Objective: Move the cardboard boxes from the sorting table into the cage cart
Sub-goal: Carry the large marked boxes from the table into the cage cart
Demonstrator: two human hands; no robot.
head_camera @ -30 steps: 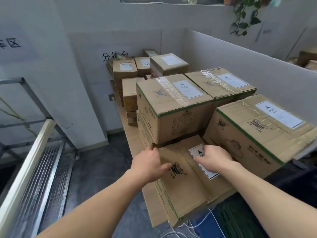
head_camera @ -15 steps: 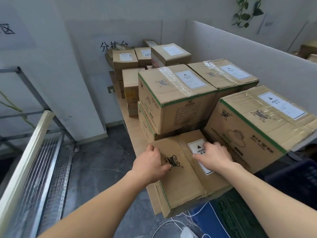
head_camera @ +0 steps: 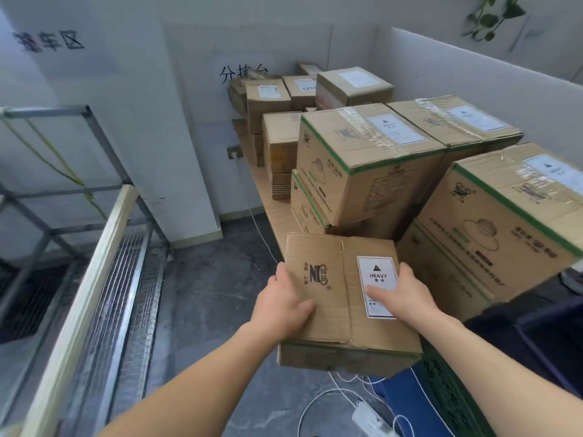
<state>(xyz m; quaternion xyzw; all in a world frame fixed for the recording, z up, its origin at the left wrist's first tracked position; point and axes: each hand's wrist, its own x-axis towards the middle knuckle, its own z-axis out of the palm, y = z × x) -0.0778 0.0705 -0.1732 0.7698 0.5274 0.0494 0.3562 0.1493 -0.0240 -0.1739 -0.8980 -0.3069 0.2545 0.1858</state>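
The left hand (head_camera: 280,305) clasps the left edge of a flat brown corrugated cardboard box (head_camera: 328,313), thumb laid across the lid and fingers wrapped down the side. The right hand (head_camera: 407,298) grasps the opposite edge, its thumb resting on a white rectangular "HEAVY" label (head_camera: 377,275) stuck to the right lid flap. The box sits level at the near end of the tan-topped bench (head_camera: 268,190), its front half jutting out over the floor; whether it is lifted clear of the bench cannot be told. Its lid is creased, with a seam running down the middle and a printed logo on the left flap.

Just behind it stand taller cardboard cartons edged with green stripes (head_camera: 362,159), stacked two high, their tops sealed with glossy clear tape and bearing white labels. Smaller plain brown boxes (head_camera: 268,96) crowd the far end of the bench against a white wall.

To the left, well apart from the held box, stands the grey metal cage cart (head_camera: 126,279), with a wire-mesh side and a pale rail along its top edge. White cables and a power strip (head_camera: 369,417) trail across the mottled grey concrete floor (head_camera: 205,279) beneath the box, beside a dark green slatted plastic crate (head_camera: 448,398).
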